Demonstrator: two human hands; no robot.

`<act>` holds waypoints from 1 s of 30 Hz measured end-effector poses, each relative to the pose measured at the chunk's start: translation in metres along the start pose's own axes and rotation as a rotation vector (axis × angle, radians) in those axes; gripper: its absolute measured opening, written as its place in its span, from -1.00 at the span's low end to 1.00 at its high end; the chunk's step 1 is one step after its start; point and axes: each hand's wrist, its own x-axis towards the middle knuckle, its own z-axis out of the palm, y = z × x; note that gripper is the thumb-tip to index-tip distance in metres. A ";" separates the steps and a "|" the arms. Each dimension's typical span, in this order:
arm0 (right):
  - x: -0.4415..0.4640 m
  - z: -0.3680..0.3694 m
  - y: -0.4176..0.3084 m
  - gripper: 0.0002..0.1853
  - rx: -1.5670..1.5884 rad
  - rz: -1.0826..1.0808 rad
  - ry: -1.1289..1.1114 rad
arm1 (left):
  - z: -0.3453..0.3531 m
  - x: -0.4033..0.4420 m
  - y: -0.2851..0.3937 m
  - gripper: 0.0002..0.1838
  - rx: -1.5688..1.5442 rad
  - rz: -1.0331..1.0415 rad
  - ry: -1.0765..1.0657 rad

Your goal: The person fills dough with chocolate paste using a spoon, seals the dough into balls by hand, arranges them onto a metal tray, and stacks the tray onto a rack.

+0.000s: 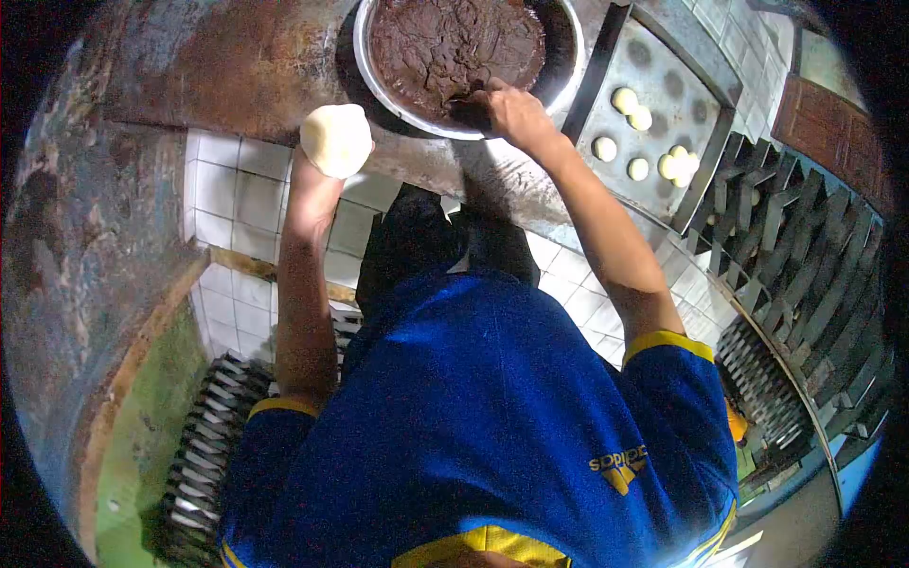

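Observation:
My left hand holds up a pale, rounded piece of dough, which hides most of the fingers. A metal bowl of thick dark brown filling stands on the worn table ahead. At the bowl's near right rim is my right hand, its fingers closed and pointing down into the filling. Dark material shows just under those fingertips; whether it is a tool or a lump of filling, I cannot make out.
Right of the bowl lies a metal baking tray with several pale dough balls, some touching each other. Stacked dark metal trays or racks stand farther right. The worn table extends left, above white tiles.

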 end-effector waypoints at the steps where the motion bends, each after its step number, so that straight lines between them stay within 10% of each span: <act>1: 0.001 0.004 0.001 -0.62 0.009 -0.022 0.004 | 0.000 -0.001 0.004 -0.51 0.000 -0.001 0.001; 9: 0.009 -0.024 0.002 -0.64 0.044 0.073 -0.152 | 0.000 0.001 0.004 -0.53 0.317 0.284 -0.038; 11: 0.011 -0.033 0.016 -0.60 0.624 -0.065 -0.303 | 0.001 0.007 0.003 -0.53 0.374 0.359 -0.073; 17: -0.034 -0.106 -0.060 -0.69 1.090 -0.012 -0.138 | 0.013 0.009 0.024 -0.50 0.370 0.359 -0.182; 30: -0.088 -0.131 -0.151 -0.43 0.500 -0.038 0.477 | 0.049 0.011 0.059 -0.59 0.434 0.779 -0.193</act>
